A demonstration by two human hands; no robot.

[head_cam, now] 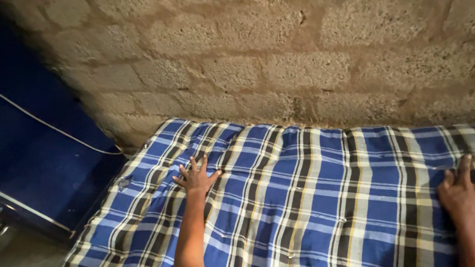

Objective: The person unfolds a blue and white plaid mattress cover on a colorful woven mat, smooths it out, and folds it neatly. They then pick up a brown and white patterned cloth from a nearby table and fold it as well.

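Dim, warm light falls evenly; the block wall (pixel 276 56) is brightest toward 12 o'clock, corners darken at 9, edges slightly bowed and soft.

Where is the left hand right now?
The left hand lies flat on the checked mattress, near its far left corner by the block wall.

The mattress (pixel 318 202) under my hands wears a blue plaid, crossed by white, black and thin yellow stripes. Across the top of the frame, the block wall (pixel 298 41) is sandy tan. At left, the panel (pixel 4 150) is deep blue.
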